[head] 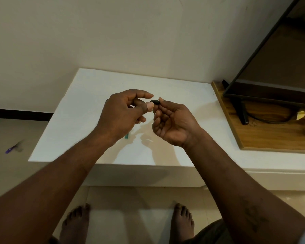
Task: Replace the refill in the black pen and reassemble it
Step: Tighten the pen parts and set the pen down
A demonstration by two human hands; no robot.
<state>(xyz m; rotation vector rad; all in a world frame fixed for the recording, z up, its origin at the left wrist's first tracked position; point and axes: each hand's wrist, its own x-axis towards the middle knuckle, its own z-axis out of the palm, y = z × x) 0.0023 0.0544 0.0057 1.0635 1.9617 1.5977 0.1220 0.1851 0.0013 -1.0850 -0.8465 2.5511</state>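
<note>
**A small black pen piece, pinched between two hands above the table**

The thing that matters here is a small, dark, tapered plastic piece (155, 102) — most likely the tip or end section of the black pen, though it is too small and shadowed to say which. It sits in the air between the two hands, above the white rectangular tabletop (81, 110), not resting on anything.

The right hand (173, 124) holds it, palm turned up, with the tip of the thumb and forefinger pressed together on its right end. The left hand (123, 113) comes in from the other side; its thumb touches or nearly touches the left end, the forefinger arched above, the other fingers loosely curled. Whether the left hand truly grips it I cannot tell.

By the look of it, the piece is very light, hard and smooth — easy to squirt out of a pinch if squeezed on the taper. I would judge the safer hold to be on its widest part, with the fingertips square to its sides, and any twisting done gently.

Below the hands, on the tabletop, a short green-tipped object (127, 136) peeps out beside the left wrist; it may be a refill, mostly hidden. Off on the floor to the left lies a blurred purple pen-like object (11, 149). At the right stands a dark flat screen (271, 71) on a wooden board (271, 138).
</note>
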